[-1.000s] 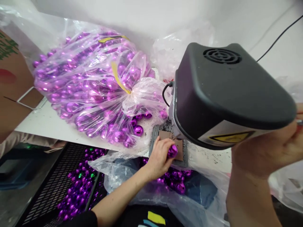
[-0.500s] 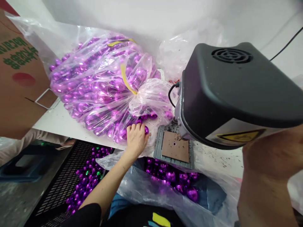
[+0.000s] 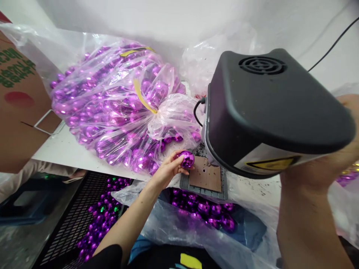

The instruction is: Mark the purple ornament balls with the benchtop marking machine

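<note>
My left hand (image 3: 171, 167) has its thumb and fingers closed round a shiny purple mirror-faceted ball (image 3: 187, 159). The ball is above the upper left corner of a brown square board (image 3: 206, 175), which has a small hole near its middle. Under the board lies a grey metal base plate (image 3: 183, 182). A black-housed machine (image 3: 269, 112) with a vent on top and a yellow warning label overhangs the plate. My right hand (image 3: 315, 173) is at the machine's right side, largely behind the housing, so its fingers are hidden.
A tied clear bag of purple balls (image 3: 112, 104) fills the table's left. In front, a plastic sheet (image 3: 168, 220) lies around more purple balls (image 3: 210, 211). A black crate (image 3: 61, 220) holds purple and green balls. A cardboard box (image 3: 19, 112) and another person's sleeve (image 3: 22, 175) are leftmost.
My left hand has come away from the bag's edge, moving right and turning over, with a purple ball now plainly in its fingers. The whole view has shifted slightly.
</note>
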`<state>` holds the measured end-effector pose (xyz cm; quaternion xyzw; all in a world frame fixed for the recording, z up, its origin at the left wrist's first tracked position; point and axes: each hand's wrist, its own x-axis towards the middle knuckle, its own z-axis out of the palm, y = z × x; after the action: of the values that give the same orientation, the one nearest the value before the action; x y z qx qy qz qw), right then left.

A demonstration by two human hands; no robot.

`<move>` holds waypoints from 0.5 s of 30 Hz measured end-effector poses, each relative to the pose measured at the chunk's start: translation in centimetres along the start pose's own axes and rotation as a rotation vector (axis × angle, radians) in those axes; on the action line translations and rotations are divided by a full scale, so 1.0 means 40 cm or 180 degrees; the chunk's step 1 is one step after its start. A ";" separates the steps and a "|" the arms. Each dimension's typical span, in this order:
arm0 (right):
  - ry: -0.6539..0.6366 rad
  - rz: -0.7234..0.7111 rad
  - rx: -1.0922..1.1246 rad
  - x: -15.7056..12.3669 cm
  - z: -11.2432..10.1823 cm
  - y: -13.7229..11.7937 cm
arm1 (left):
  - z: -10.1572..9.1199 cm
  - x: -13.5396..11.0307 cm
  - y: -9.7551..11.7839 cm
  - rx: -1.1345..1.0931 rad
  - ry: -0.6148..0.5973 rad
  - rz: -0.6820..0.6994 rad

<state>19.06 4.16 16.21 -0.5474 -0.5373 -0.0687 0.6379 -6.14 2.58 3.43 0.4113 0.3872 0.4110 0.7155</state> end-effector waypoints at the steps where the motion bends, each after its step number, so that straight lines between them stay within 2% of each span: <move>1: -0.0002 -0.0017 0.0024 -0.001 0.000 -0.001 | 0.008 0.005 -0.018 0.0184 0.0109 0.0095; 4: 0.0009 -0.0105 0.0086 -0.002 0.001 -0.006 | 0.036 0.014 -0.070 0.1104 0.0420 0.0598; 6: -0.0012 -0.0155 0.0065 -0.002 0.001 -0.011 | 0.053 0.016 -0.098 0.1723 0.0486 0.0924; 10: -0.0005 -0.0228 -0.0040 -0.004 0.000 -0.021 | 0.073 0.022 -0.139 0.2551 0.0443 0.1392; 15: -0.0051 -0.0263 -0.0029 -0.007 -0.003 -0.020 | 0.077 0.022 -0.166 0.3390 0.0227 0.2098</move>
<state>18.47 3.62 16.55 -0.5282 -0.5643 -0.0931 0.6277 -1.26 0.40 -1.66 0.7952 0.4154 0.3742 0.2346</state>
